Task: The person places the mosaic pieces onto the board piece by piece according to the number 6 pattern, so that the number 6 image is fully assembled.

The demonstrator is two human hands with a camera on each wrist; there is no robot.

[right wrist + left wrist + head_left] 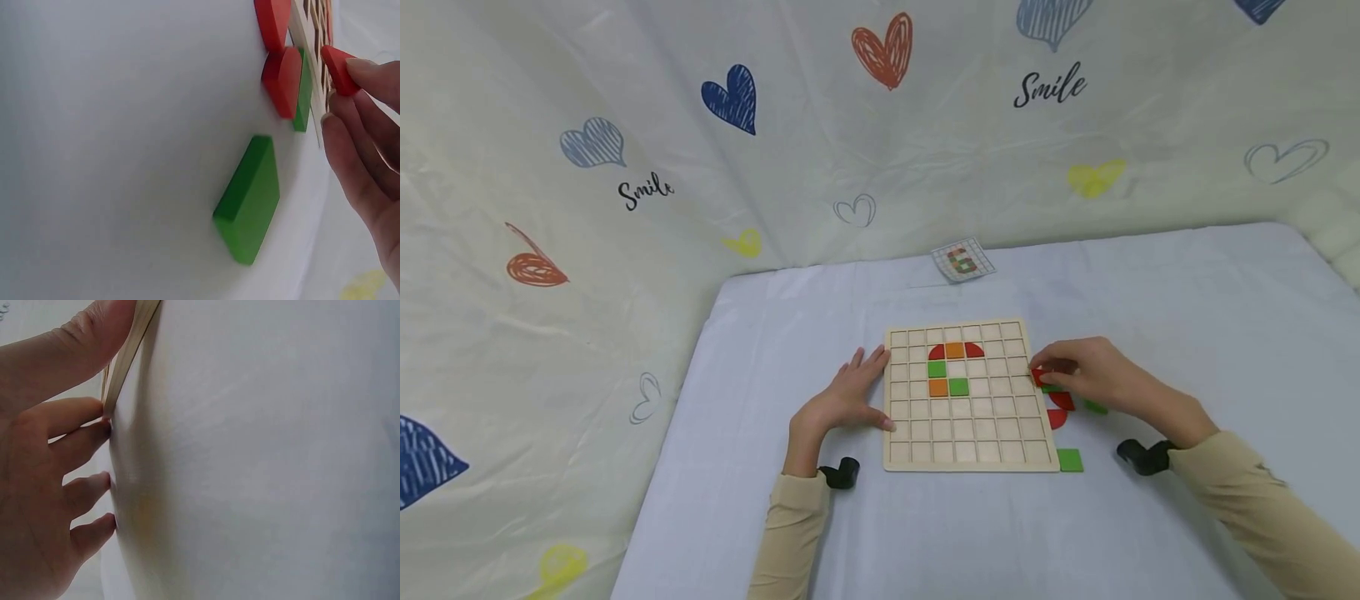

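Observation:
A wooden grid board point(992, 429) lies on the table, bearing red rounded tiles point(973, 350), orange squares point(954, 351) and green squares point(937, 369). Along its left edge rests my left hand point(844, 396), fingers spread and thumb touching the frame; the left wrist view shows these fingertips point(94, 540) close up. At the board's right edge my right hand point(1093, 371) pinches a red tile point(340, 72) between thumb and fingers, held slightly raised. Beneath and beside that hand lie loose red rounded tiles point(1057, 418) and green tiles point(250, 200).
A green square point(1070, 460) sits by the board's lower right corner. Behind the board, a small pattern card point(962, 260) lies near the back edge of the white-covered table point(820, 308). A cloth with printed hearts point(883, 52) hangs behind.

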